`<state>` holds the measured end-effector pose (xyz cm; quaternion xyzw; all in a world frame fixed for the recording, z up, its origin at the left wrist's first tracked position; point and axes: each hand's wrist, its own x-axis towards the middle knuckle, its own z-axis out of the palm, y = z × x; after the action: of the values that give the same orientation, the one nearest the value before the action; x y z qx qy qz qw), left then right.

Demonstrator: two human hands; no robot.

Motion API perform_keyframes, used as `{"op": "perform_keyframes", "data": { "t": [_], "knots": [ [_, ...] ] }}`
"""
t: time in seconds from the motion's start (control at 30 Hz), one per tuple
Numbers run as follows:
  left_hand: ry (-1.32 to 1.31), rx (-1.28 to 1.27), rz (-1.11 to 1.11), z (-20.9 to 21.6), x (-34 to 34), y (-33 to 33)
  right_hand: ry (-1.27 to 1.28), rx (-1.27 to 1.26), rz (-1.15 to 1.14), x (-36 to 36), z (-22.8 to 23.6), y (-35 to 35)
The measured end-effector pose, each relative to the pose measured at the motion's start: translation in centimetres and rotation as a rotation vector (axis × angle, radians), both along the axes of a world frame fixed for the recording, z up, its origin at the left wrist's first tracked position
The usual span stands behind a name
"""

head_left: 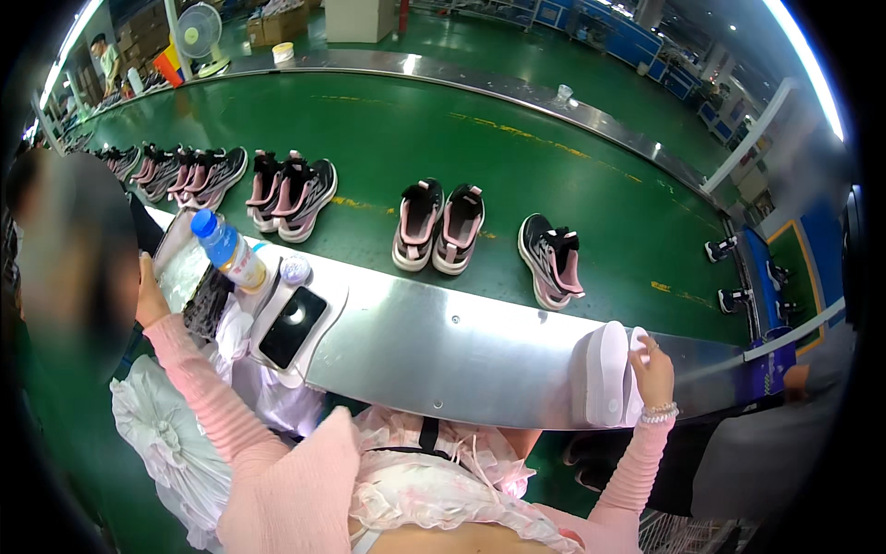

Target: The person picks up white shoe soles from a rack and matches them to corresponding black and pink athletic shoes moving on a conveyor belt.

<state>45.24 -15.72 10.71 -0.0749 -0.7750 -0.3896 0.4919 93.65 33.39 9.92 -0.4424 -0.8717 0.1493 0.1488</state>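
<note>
My right hand (pixel 654 377), with a beaded bracelet at its wrist, is at the right part of the metal ledge. Its fingers are bent around the upper edge of a pale insole (pixel 633 392). Touching that one on its left, a row of similar pale insoles (pixel 604 374) stands on edge. My left hand (pixel 153 294) reaches out to the far left, beside a blurred person's head; its fingers are partly hidden, and no held thing shows. Near it are a clear plastic bag (pixel 180 261) and a drink bottle (pixel 228 247) with a blue cap.
Black-and-pink sneakers (pixel 460 229) stand on the green conveyor belt (pixel 369 148), one single shoe (pixel 551 261) at right. A phone (pixel 293 327) lies on pale insoles on the metal ledge (pixel 415 342). White bags (pixel 175 443) hang at lower left. People are close on both sides.
</note>
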Motion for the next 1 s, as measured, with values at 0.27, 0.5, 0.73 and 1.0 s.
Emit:
{"op": "perform_keyframes", "data": {
  "t": [0.27,0.5,0.73,1.0],
  "knots": [
    [-0.053,-0.142,-0.115,-2.6,6.6,6.6,-0.379,-0.051,-0.05,2.5,-3.9,-0.7],
    [-0.622,-0.709,-0.48,-10.2,10.8,12.3,-0.402,-0.088,-0.083,2.6,-4.1,-1.3],
    [-0.58,-0.681,-0.455,-11.0,11.7,13.6,-0.402,-0.048,-0.112,2.8,-4.1,-1.4],
    [-0.418,-0.575,-0.448,-12.5,12.1,14.1,-0.4,-0.042,-0.109,3.4,-4.2,-0.9]
  ]
}}
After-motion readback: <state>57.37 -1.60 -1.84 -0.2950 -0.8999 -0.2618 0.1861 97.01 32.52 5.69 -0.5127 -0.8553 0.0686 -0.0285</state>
